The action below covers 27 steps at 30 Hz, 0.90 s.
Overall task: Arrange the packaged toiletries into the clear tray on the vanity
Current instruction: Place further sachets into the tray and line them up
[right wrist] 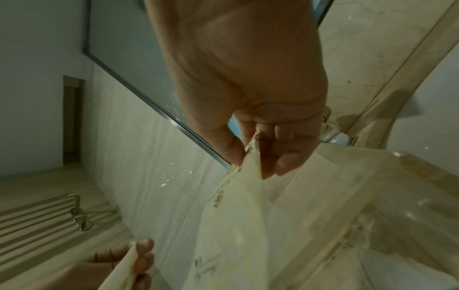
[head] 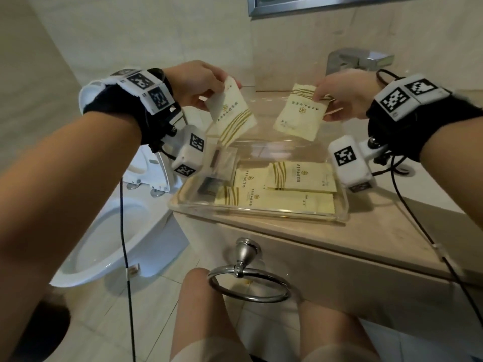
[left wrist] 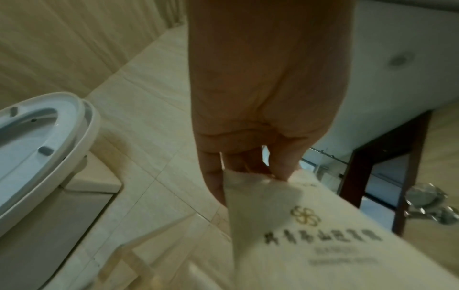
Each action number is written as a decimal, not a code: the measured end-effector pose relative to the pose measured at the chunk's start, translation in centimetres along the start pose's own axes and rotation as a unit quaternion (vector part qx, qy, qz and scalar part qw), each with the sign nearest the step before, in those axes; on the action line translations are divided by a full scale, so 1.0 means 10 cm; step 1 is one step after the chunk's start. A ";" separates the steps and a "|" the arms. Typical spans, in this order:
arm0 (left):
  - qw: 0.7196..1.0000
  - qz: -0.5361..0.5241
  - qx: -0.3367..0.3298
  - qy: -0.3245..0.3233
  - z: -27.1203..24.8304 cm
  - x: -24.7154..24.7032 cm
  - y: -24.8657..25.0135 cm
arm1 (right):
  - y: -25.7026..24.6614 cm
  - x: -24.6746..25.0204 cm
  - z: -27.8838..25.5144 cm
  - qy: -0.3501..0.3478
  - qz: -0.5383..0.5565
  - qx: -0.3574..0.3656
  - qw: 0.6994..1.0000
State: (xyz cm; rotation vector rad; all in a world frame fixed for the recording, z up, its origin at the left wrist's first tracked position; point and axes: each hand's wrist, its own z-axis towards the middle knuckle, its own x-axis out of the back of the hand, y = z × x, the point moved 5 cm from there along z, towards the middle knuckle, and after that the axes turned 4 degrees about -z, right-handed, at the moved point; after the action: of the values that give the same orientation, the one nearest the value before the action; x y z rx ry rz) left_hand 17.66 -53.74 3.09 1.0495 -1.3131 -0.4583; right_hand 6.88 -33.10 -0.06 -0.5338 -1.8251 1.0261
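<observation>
Left hand pinches a cream gold-striped sachet by its top edge, long axis hanging down over the clear plastic tray's far-left; right hand pinches a matching cream sachet above far-right; both directly overhead.

Left hand raised, fingers pinched, right hand likewise

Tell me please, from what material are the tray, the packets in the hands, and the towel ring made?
Tray: clear hard plastic, probably acrylic; the counter shows through, edges glint.
Left hand's packet and right hand's packet: matte cream sachets, paper or paper-like film; serrated ends, they bend.
Towel ring: metal, satin chrome look, soft highlights.
</observation>
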 end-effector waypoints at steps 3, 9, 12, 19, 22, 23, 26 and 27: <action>0.999 0.022 -0.011 -0.036 -0.01 -0.09 0.09 | -0.02 0.02 -0.01 -0.012 -0.009 0.002 1.000; 0.990 0.061 -0.061 -0.109 -0.07 -0.45 0.27 | 0.02 0.13 -0.07 -0.018 -0.054 0.025 0.998; 0.968 0.124 -0.125 -0.178 -0.14 -0.72 0.32 | 0.08 0.21 -0.09 -0.011 -0.070 0.032 0.997; 0.872 0.285 -0.299 -0.264 -0.32 -1.32 0.37 | 0.14 0.28 -0.15 -0.010 -0.086 0.030 0.996; 0.848 0.286 -0.357 -0.269 -0.35 -1.50 0.38 | 0.20 0.27 -0.14 -0.004 -0.098 0.034 0.995; 0.840 0.289 -0.379 -0.261 -0.36 -1.54 0.40 | 0.23 0.27 -0.13 -0.009 -0.105 0.033 0.994; 0.842 0.320 -0.374 -0.222 -0.34 -1.57 0.41 | 0.31 0.29 -0.14 -0.012 -0.122 0.024 0.992; 0.854 0.324 -0.348 -0.210 -0.32 -1.54 0.40 | 0.33 0.30 -0.14 -0.012 -0.127 0.020 0.992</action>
State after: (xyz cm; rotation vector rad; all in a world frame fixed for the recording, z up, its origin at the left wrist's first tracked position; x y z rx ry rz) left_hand 15.67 -38.43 -1.92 -0.1339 -1.6035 -0.5920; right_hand 6.48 -28.50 -0.96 -0.2565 -1.8338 0.8967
